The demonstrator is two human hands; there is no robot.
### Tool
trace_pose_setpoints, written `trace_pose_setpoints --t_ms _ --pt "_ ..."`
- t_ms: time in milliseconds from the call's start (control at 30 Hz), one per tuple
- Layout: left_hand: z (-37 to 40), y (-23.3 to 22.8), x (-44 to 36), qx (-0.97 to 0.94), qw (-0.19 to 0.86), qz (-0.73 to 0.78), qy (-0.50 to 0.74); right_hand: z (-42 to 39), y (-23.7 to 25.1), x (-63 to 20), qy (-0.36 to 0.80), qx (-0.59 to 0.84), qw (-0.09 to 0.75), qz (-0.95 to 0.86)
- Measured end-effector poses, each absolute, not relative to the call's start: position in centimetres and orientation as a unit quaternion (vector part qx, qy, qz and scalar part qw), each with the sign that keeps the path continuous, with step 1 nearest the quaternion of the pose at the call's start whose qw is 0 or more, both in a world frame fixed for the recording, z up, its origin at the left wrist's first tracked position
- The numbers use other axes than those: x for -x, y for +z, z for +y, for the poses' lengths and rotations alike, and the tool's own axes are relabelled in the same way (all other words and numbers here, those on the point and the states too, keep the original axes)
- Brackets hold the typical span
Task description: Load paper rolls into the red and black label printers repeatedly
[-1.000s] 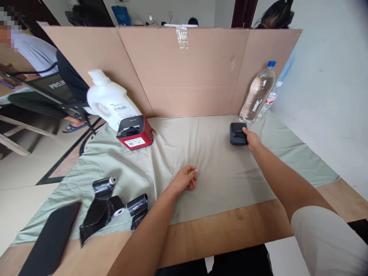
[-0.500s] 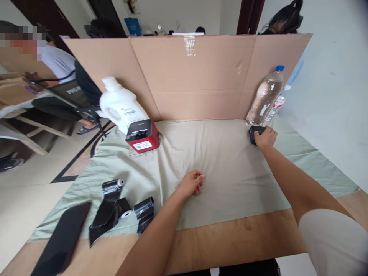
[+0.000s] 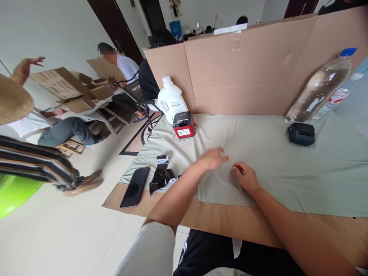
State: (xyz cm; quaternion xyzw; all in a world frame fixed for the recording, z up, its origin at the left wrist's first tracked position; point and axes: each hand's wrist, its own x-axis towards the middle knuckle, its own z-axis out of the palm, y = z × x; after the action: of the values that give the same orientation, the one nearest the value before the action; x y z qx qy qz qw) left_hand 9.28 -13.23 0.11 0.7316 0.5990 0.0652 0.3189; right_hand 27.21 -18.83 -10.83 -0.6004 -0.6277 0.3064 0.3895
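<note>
My left hand [image 3: 214, 158] is over the cloth, slightly blurred, with its fingers stretched and apart and nothing in them. Just to its right, my right hand [image 3: 245, 176] hovers low over or rests on the cloth [image 3: 264, 142], fingers curled together; no object shows in them. A small black box-shaped device [image 3: 301, 134] sits apart from both hands, at the foot of a large clear bottle with a blue cap [image 3: 322, 86]. On the left stands a red-and-black label printer [image 3: 184, 125] in front of a white detergent jug [image 3: 171, 100].
A cardboard screen [image 3: 253, 69] closes off the back. A phone [image 3: 135, 188] and black plastic rolls [image 3: 162, 172] lie at the table's left. Behind the large bottle is a smaller one [image 3: 336, 97]. A person in striped trousers [image 3: 34, 159] is at far left; others sit beyond.
My right hand has let go of the black device and come back beside my left hand. My left hand has opened its fingers. The view has swung left.
</note>
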Motion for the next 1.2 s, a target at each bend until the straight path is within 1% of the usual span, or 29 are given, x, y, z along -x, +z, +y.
trace_pose_setpoints --t_ms 100,133,167,267,333,400,533,700,867,1033,1200 --pt "-7.8 2.8 -5.9 -0.621 0.096 0.756 0.186 -18.5 -10.7 -27.3 0.297 0.61 0.383 -0.627" --pt "-5.8 3.3 -4.6 -0.573 0.047 0.791 0.211 -18.4 -10.7 -27.3 0.292 0.612 0.38 -0.629" --pt "-4.1 3.5 -3.4 -0.535 0.032 0.816 0.215 -18.3 -10.8 -27.2 0.286 0.614 0.376 -0.632" --pt "-0.3 2.9 -0.7 -0.476 0.076 0.857 0.182 -18.2 -10.9 -26.9 0.282 0.617 0.371 -0.634" --pt "0.7 1.8 0.0 -0.456 0.127 0.865 0.169 -18.2 -11.0 -26.9 0.289 0.616 0.374 -0.63" --pt "0.9 0.6 -0.1 -0.439 0.149 0.868 0.178 -18.1 -10.9 -26.9 0.297 0.611 0.376 -0.63" --pt "0.6 -1.5 -0.8 -0.423 0.105 0.871 0.225 -18.1 -10.5 -27.0 0.289 0.614 0.36 -0.64" --pt "0.4 -3.1 -0.7 -0.425 0.05 0.865 0.263 -18.5 -9.7 -27.1 0.283 0.622 0.31 -0.662" --pt "-0.1 -3.2 0.0 -0.421 0.06 0.863 0.272 -19.4 -9.2 -27.5 0.289 0.591 0.243 -0.713" --pt "0.8 -2.1 -0.8 -0.391 0.094 0.88 0.254 -19.1 -9.4 -27.6 0.303 0.601 0.243 -0.699" --pt "2.0 -2.5 -2.4 -0.336 0.05 0.897 0.282 -18.8 -9.4 -27.7 0.327 0.602 0.256 -0.682"
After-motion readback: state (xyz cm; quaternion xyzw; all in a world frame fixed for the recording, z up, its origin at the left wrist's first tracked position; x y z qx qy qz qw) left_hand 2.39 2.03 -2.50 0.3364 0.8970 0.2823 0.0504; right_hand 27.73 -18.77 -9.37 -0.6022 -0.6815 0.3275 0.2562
